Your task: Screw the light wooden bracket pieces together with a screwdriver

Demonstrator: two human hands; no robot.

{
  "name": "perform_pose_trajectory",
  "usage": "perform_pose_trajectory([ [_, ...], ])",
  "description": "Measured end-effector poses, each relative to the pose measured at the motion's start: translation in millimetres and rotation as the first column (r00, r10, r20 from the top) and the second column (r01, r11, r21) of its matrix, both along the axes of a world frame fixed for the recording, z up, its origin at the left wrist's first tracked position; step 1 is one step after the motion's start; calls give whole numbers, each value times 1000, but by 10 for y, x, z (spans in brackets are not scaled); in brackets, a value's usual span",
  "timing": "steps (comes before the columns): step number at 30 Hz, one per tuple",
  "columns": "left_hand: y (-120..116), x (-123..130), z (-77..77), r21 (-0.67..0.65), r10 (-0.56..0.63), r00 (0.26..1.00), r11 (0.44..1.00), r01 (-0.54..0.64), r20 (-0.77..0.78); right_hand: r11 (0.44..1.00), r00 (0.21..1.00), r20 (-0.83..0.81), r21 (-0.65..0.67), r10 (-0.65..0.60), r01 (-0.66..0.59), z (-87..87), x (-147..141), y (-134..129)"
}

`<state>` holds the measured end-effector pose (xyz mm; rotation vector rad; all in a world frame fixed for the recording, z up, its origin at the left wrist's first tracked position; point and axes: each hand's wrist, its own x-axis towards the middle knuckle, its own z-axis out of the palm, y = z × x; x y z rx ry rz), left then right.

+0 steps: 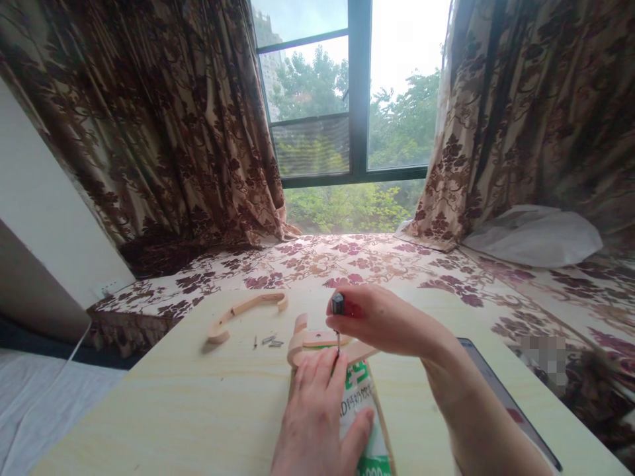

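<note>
My right hand (370,320) is closed around the dark handle of a screwdriver (338,304), held upright with its shaft pointing down. The tip reaches a curved light wooden piece (298,345) beside my left fingertips. My left hand (317,403) lies with its fingers over the near edge of the wood, thumb apart, on a green and white printed package (362,410). Part of the wood and the package is hidden under my hands.
Another curved wooden piece (245,305) lies at the back left of the pale table (173,396), with several small metal parts (272,342) near it. A dark-edged tablet (510,403) rests at the right, partly behind my forearm. A floral-covered ledge (347,258) lies beyond.
</note>
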<state>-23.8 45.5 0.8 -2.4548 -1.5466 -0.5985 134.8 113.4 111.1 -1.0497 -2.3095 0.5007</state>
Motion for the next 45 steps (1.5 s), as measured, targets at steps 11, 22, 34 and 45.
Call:
perform_pose_trajectory([
  [11, -6, 15, 41, -26, -4, 1000, 1000, 4, 18, 996, 991, -97, -23, 87, -90, -37, 27, 64],
  [22, -16, 14, 13, 54, 11, 1000, 998, -11, -3, 1000, 995, -103, -2, -14, 14, -59, -45, 110],
  [34, -28, 35, 59, -134, 42, 998, 990, -35, 53, 996, 987, -159, -88, 7, -22, -121, 63, 200],
  [45, -49, 42, 88, -192, 51, 996, 981, -35, 79, 997, 991, -124, -63, 42, -50, -102, 50, 179],
])
